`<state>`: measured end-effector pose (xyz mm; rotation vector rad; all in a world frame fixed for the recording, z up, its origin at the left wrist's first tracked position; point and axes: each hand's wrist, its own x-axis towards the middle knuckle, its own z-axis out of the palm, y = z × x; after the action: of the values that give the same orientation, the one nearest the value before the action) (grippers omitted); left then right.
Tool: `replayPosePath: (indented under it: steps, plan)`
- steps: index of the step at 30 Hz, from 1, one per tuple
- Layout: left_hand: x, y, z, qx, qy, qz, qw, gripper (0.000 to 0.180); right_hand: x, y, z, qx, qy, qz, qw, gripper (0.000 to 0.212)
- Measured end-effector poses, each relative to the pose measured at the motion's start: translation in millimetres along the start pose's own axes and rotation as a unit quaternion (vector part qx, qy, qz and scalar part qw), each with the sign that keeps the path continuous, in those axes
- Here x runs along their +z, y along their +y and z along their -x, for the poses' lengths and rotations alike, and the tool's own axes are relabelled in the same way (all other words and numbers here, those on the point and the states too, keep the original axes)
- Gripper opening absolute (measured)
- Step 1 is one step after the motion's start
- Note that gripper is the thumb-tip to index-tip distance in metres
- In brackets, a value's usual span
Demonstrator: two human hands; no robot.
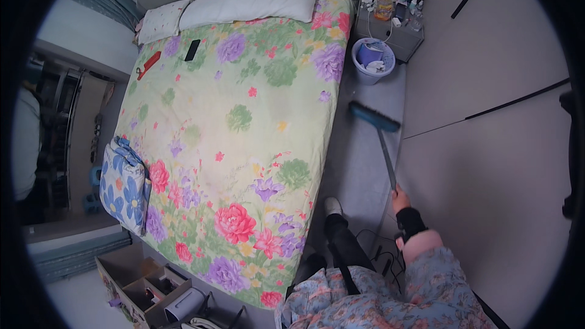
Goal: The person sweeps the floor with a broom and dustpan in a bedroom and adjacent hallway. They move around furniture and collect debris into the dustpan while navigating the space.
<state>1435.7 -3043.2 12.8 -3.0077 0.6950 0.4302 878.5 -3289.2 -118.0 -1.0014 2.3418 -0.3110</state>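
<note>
My right hand (400, 198) is wrapped round the grey handle of a broom (386, 157). The broom's teal head with dark bristles (373, 117) is over the grey floor, in the strip between the bed and the wardrobe doors. Just beyond the head stands a round trash bin (373, 76) with a pale liner and purple and white things inside. My left hand does not show. To my left the bed (244, 128) has a green flowered sheet.
A grey nightstand (390, 31) crowded with bottles stands past the bin. Wardrobe doors (481, 85) line the right side. Black cables (387, 259) lie on the floor by my feet. White pillows (250, 6), a dark phone (192, 50) and a folded blue-flowered quilt (124, 186) are on the bed.
</note>
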Motion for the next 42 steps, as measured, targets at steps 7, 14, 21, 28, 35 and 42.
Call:
replayPosePath:
  steps: [7,14,21,28,35,42]
  plan:
    - [-5.9,-36.0,31.1,-0.046,0.002,-0.029,0.999,0.037,36.5,-13.9,-123.7,-0.004,0.027,0.067,0.997,0.042]
    - [-12.4,-77.5,42.6,-0.054,0.007,-0.043,0.998,0.037,71.4,5.8,-85.2,0.07,-0.038,0.095,0.992,0.046]
    - [-3.9,-148.3,26.1,-0.043,0.007,-0.012,0.999,0.037,92.2,43.1,49.8,0.082,-0.073,0.123,0.986,0.045]
    - [12.8,-276.0,-24.6,-0.018,0.013,0.032,0.999,0.037,151.1,83.7,256.1,0.057,-0.067,0.1,0.991,0.044]
    - [-12.3,-377.7,-74.8,-0.009,0.028,0.057,0.998,0.037,164.8,79.4,502.9,0.196,-0.207,-0.068,0.956,0.036]
    - [-24.2,-436.5,-102.3,-0.026,0.043,0.072,0.996,0.037,136.3,99.6,543.0,0.309,-0.238,-0.311,0.866,0.032]
